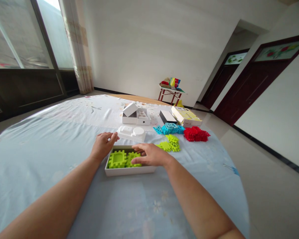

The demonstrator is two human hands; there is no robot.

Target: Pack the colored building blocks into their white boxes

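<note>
Green interlocking tiles [120,159] sit in a white box [129,171] beneath my flat, open right hand [151,155]; my left hand [103,145] rests half-curled, gripping nothing, at its far corner. Uneven pressure could pop one loose.

Both bare arms reach forward from the lower corners and draw in toward each other, so the hands sit near one another, well apart from the body. The left forearm [64,196] runs up and to the right, wrist straight, ending in the left hand [103,145], knuckles up, fingers loosely curled under and the thumb [114,135] stretched out to the right; whether that hand grips anything cannot be made out. The right forearm [189,196] slants up and to the left, its wrist bent slightly inward. The right hand [150,155] lies palm down, flat, fingers [137,148] extended and pointing left, a little spread, just beside the left hand but not touching it
</note>
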